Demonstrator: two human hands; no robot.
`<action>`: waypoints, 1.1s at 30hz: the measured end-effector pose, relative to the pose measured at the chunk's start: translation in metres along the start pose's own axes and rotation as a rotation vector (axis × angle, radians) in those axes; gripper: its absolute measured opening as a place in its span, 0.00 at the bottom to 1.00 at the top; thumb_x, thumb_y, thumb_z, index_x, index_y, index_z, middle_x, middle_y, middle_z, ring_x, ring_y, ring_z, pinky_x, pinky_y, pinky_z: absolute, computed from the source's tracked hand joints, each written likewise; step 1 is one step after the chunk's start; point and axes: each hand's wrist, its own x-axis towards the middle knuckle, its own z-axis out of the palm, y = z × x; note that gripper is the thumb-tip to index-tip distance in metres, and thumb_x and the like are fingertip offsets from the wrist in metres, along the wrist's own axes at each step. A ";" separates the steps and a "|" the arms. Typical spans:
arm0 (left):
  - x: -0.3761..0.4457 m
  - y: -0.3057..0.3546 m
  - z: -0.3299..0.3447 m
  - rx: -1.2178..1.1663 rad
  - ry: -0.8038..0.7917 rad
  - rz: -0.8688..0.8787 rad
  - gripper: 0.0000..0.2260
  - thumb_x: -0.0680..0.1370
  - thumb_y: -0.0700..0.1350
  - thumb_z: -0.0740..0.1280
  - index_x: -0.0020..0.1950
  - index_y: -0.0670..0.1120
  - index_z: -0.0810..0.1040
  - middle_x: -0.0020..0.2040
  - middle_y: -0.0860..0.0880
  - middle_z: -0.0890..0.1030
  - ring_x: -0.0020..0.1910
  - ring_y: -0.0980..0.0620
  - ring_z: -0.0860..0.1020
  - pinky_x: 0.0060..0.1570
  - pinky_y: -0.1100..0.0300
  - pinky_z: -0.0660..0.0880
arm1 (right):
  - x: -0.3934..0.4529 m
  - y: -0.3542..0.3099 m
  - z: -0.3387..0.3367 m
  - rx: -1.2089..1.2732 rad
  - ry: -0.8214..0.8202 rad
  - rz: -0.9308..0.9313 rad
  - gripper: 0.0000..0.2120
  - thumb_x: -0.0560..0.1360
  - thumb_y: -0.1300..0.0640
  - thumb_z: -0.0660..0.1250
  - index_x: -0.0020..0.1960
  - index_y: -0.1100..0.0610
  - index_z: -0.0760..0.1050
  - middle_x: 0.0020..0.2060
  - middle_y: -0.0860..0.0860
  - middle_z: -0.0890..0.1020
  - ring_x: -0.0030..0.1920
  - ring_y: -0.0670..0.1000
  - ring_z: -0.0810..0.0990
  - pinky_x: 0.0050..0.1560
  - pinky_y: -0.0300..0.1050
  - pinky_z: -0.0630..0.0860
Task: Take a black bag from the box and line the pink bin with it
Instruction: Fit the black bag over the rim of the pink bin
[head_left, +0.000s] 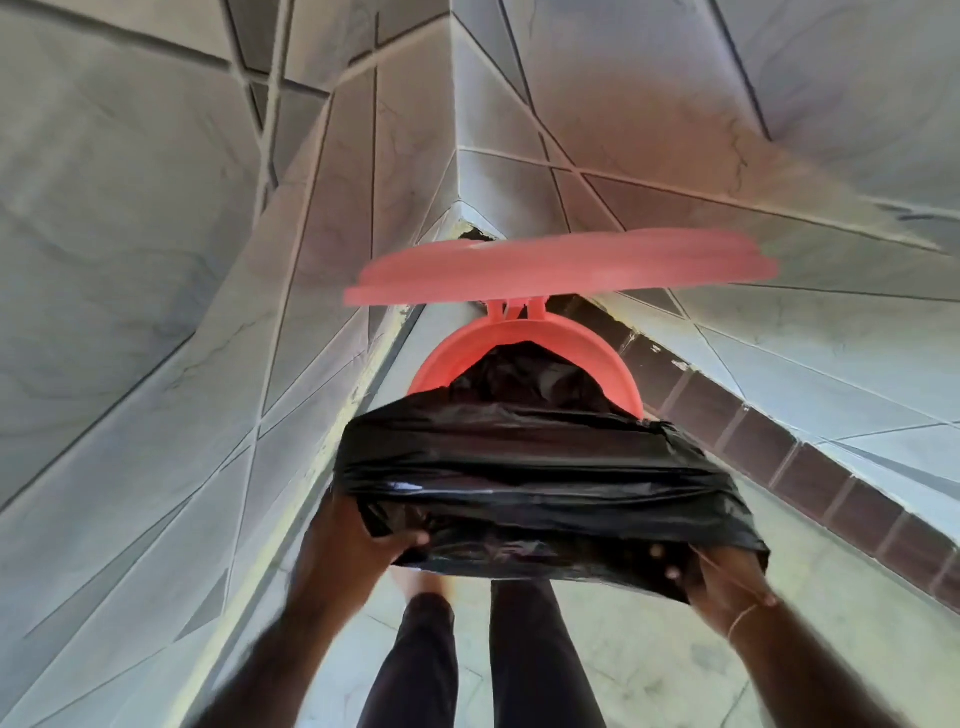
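I stand over the pink bin (524, 358), which sits on the floor in the corner where the two tiled walls (156, 260) meet, with its lid (561, 267) raised at the far side. The black bag (524, 467) is already partly in it: the body hangs down inside the opening, and the near part of its mouth is stretched over the near rim, while the far rim is still bare pink. My left hand (358, 540) grips the folded edge of the bag at the left, fingers curled under the film; my right hand (722, 577) pinches the edge at the right, fingertips pressed into the plastic. I judge the film to be very light, thin, soft and a little slippery, so it can tear or slide off. The best hold is the doubled edge, pulled gently and evenly around the rim.
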 end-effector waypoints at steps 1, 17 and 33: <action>-0.004 -0.010 0.006 0.029 -0.002 -0.036 0.35 0.56 0.56 0.80 0.60 0.57 0.71 0.54 0.56 0.79 0.51 0.50 0.79 0.50 0.52 0.78 | -0.001 0.008 0.000 0.007 0.008 0.059 0.22 0.78 0.69 0.57 0.35 0.51 0.80 0.23 0.47 0.81 0.22 0.45 0.78 0.27 0.40 0.72; 0.090 -0.005 0.009 0.207 -0.163 0.140 0.20 0.62 0.52 0.77 0.52 0.52 0.78 0.49 0.49 0.80 0.44 0.49 0.80 0.43 0.55 0.78 | 0.063 -0.051 0.012 -0.037 -0.215 0.301 0.24 0.53 0.55 0.78 0.48 0.61 0.83 0.44 0.61 0.85 0.41 0.58 0.86 0.38 0.51 0.84; 0.125 0.101 -0.013 0.346 -0.138 -0.001 0.23 0.78 0.59 0.58 0.52 0.39 0.78 0.51 0.35 0.81 0.50 0.36 0.79 0.41 0.56 0.69 | 0.058 -0.133 0.086 -0.744 -0.143 0.014 0.13 0.79 0.47 0.62 0.48 0.58 0.73 0.43 0.53 0.75 0.46 0.55 0.76 0.49 0.51 0.76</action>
